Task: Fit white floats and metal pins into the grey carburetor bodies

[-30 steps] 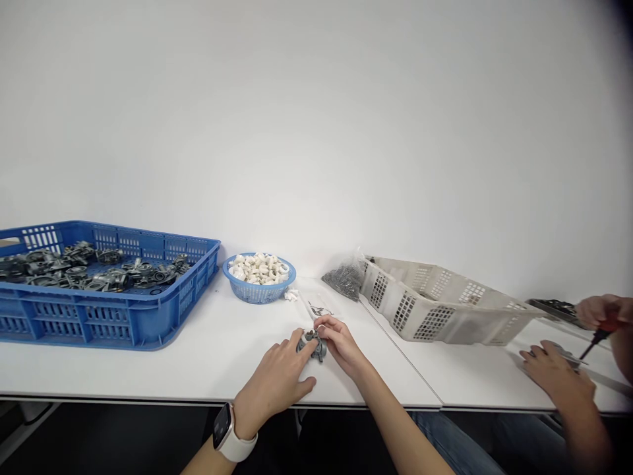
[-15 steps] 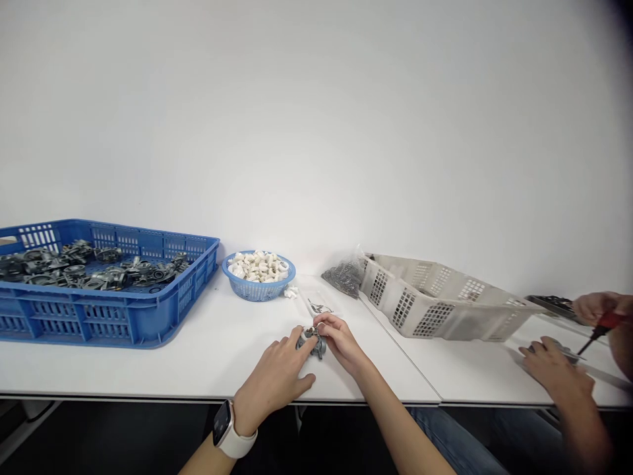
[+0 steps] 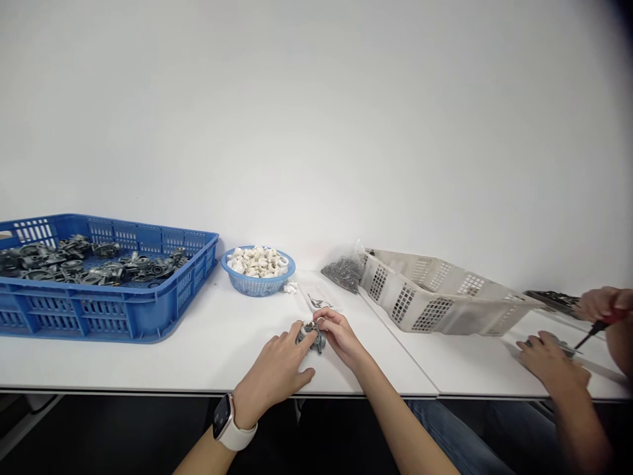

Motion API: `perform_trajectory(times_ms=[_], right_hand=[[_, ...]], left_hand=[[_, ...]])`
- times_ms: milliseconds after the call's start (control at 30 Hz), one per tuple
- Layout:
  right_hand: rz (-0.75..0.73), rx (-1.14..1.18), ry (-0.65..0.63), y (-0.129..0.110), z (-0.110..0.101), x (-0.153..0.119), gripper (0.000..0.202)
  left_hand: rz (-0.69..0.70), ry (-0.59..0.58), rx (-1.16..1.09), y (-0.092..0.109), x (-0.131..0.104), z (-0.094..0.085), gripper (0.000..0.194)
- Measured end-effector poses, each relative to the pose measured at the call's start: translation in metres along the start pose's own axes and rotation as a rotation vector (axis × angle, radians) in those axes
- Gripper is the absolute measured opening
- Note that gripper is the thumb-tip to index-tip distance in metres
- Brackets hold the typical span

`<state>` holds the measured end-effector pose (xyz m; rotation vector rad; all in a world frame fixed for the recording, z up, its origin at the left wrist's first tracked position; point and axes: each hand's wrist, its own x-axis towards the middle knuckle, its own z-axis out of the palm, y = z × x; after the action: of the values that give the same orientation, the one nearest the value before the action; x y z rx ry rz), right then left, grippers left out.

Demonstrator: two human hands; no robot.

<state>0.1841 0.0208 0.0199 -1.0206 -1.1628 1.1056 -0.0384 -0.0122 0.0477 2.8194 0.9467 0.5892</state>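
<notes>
At worktop (image 3: 208, 343) edge: gray part (image 3: 312, 338) pinched between left hand (image 3: 277, 369) and right hand (image 3: 341, 338), both grips clamped, touching.

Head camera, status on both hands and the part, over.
Left hand and right hand both gripping small grey metal part on white table. Clear bag just behind. Co-worker's hands well right, apart.
</notes>
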Motion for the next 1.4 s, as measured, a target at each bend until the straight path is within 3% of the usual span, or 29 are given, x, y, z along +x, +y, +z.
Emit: perform_trajectory(times_ms=[1400], right_hand=[[-0.005, -0.008, -0.008, 0.0, -0.0016, 0.0, 0.008]], left_hand=[[0.005, 0.005, 0.026, -0.0001, 0.0001, 0.0044, 0.064]])
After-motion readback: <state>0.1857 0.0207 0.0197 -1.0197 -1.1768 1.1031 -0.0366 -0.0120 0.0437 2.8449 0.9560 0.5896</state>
